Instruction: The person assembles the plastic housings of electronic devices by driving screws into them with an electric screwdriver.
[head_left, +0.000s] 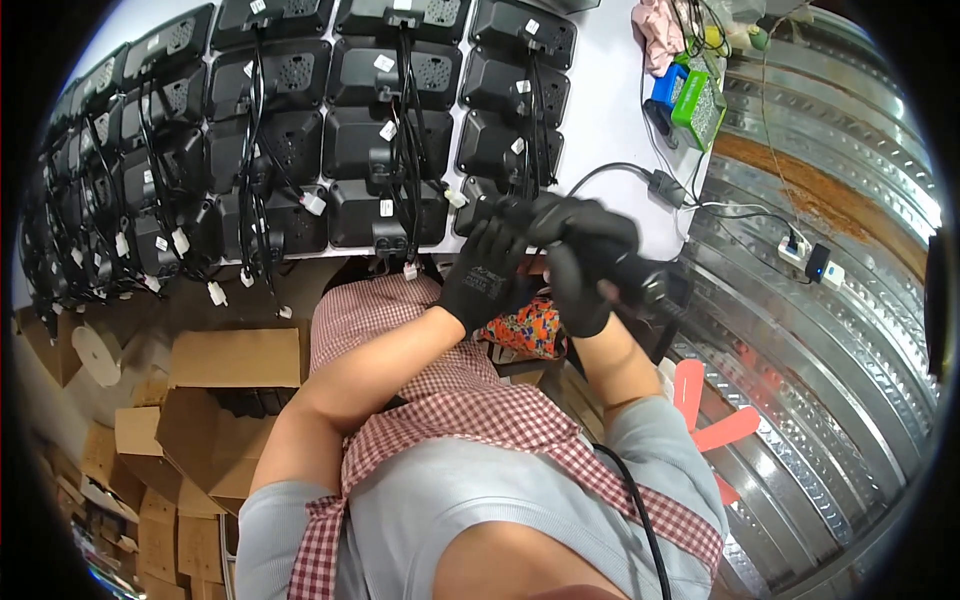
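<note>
My right hand point(590, 250), in a dark glove and smeared by motion, is closed round a black cylindrical tool point(642, 280) that looks like an electric screwdriver. It lies slantwise above the table's near edge. Beside it my left hand point(485, 268), gloved too, has its fingers bent over the near end of a black plastic housing point(476, 190) in the rightmost column. What lies under those fingertips is hidden. More black housings point(392, 75) lie in rows across the table, backs up, with black cables and white connectors point(313, 203) hanging from them.
The white table point(610, 130) carries a green box point(698, 110), a blue box point(668, 85) and a pink cloth point(660, 35) at its right. A cable with a black inline box point(665, 187) runs to plugs point(815, 262). Open cartons point(235, 358) stand below left; a pink fan point(722, 428) is at right.
</note>
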